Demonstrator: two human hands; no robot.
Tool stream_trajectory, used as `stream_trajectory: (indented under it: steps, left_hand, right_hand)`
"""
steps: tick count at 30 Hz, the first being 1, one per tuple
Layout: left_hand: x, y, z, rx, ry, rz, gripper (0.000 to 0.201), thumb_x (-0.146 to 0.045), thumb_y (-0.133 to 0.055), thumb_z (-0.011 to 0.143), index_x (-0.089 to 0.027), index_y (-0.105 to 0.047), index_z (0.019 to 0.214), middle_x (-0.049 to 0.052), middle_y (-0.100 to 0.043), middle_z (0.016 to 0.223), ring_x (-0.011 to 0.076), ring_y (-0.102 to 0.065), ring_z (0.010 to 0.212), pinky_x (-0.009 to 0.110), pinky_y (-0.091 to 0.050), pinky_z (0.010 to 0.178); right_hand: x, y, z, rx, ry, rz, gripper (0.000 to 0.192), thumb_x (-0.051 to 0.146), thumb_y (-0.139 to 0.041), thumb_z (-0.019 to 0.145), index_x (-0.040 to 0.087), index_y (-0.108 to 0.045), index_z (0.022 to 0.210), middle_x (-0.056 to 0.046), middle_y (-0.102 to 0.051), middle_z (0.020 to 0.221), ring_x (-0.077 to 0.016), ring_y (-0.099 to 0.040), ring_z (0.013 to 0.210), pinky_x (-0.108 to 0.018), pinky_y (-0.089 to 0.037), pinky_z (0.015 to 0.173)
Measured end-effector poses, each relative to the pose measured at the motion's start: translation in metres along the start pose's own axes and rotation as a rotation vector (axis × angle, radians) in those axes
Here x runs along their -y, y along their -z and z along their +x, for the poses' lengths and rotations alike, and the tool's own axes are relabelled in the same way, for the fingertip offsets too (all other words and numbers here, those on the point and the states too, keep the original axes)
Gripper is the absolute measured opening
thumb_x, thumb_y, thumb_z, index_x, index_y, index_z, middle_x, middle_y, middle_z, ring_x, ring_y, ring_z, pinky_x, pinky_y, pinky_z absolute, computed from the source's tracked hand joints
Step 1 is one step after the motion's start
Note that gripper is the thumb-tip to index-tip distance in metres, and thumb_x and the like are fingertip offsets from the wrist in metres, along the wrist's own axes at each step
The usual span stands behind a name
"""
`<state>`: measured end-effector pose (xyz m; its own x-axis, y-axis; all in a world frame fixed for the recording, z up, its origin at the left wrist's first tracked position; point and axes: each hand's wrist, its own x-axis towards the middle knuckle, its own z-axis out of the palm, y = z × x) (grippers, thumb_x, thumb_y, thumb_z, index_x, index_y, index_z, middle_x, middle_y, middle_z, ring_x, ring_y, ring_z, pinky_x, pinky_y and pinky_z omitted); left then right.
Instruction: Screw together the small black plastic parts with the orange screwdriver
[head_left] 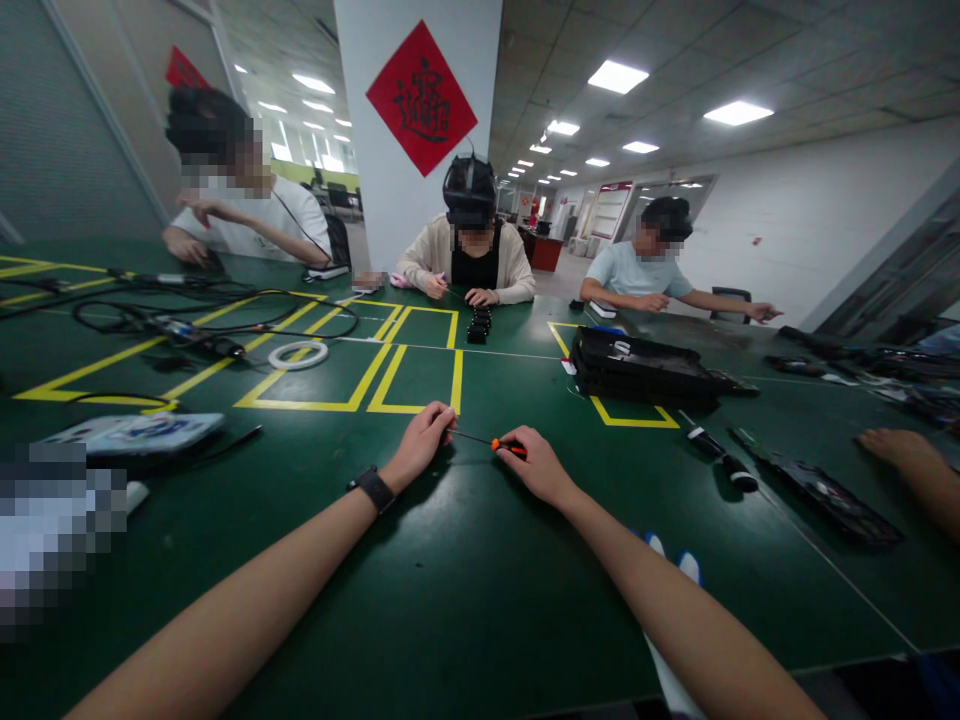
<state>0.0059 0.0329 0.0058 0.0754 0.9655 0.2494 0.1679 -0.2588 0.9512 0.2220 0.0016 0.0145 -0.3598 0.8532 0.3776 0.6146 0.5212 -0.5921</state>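
We're holding the small screwdriver [487, 442] flat just above the green table [465, 600], right hand [536, 462] pinching its orange handle, left hand [424, 440] fingers closed on the shaft tip (no workpiece under it, so nothing's started on the black case [637, 365] beyond).

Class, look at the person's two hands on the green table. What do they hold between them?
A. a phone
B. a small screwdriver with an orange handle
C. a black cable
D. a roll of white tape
B: the right hand grips the orange handle of the screwdriver, and the left hand pinches the thin shaft's tip.
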Motion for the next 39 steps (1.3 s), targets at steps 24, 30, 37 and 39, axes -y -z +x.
stream_trajectory:
  steps: [24, 30, 37, 39]
  left_hand:
    - [-0.016, 0.000, -0.011, 0.314, -0.303, 0.548, 0.021, -0.032, -0.066, 0.067, -0.018, -0.056, 0.078, -0.002, -0.058, 0.069, 0.0119, -0.053, 0.062, 0.023, -0.037, 0.057]
    - [-0.017, 0.003, -0.009, 0.186, -0.262, 0.310, 0.036, -0.035, -0.066, 0.068, -0.020, -0.055, 0.098, 0.003, -0.065, 0.089, 0.0164, -0.060, 0.081, 0.031, -0.045, 0.076]
    - [-0.032, -0.018, -0.017, -0.022, -0.061, -0.467, 0.042, -0.044, -0.041, 0.085, -0.019, -0.040, 0.119, 0.013, -0.057, 0.116, 0.0152, -0.063, 0.081, 0.038, -0.049, 0.079]
    - [-0.035, -0.028, -0.022, 0.024, 0.010, -0.610, 0.043, -0.046, -0.036, 0.086, -0.018, -0.040, 0.118, 0.014, -0.054, 0.120, 0.0184, -0.061, 0.093, 0.040, -0.048, 0.083]
  right_hand:
    - [0.002, 0.007, -0.003, 0.027, 0.020, -0.349, 0.018, 0.035, -0.055, 0.080, 0.018, -0.057, 0.081, -0.005, -0.054, 0.087, -0.0178, -0.048, 0.087, -0.029, -0.040, 0.075]
    - [0.009, 0.008, -0.002, -0.061, 0.049, -0.281, 0.017, 0.029, -0.051, 0.082, 0.018, -0.055, 0.094, -0.006, -0.055, 0.093, -0.0191, -0.048, 0.091, -0.033, -0.041, 0.080]
    - [0.040, 0.004, -0.005, -0.040, 0.335, -0.110, 0.035, 0.029, -0.054, 0.081, 0.019, -0.047, 0.114, -0.008, -0.052, 0.110, -0.0212, -0.046, 0.104, -0.038, -0.038, 0.091]
    - [0.047, -0.006, -0.007, -0.033, 0.346, -0.043, 0.048, 0.034, -0.058, 0.078, 0.020, -0.042, 0.120, -0.009, -0.049, 0.116, -0.0219, -0.046, 0.104, -0.039, -0.039, 0.092]
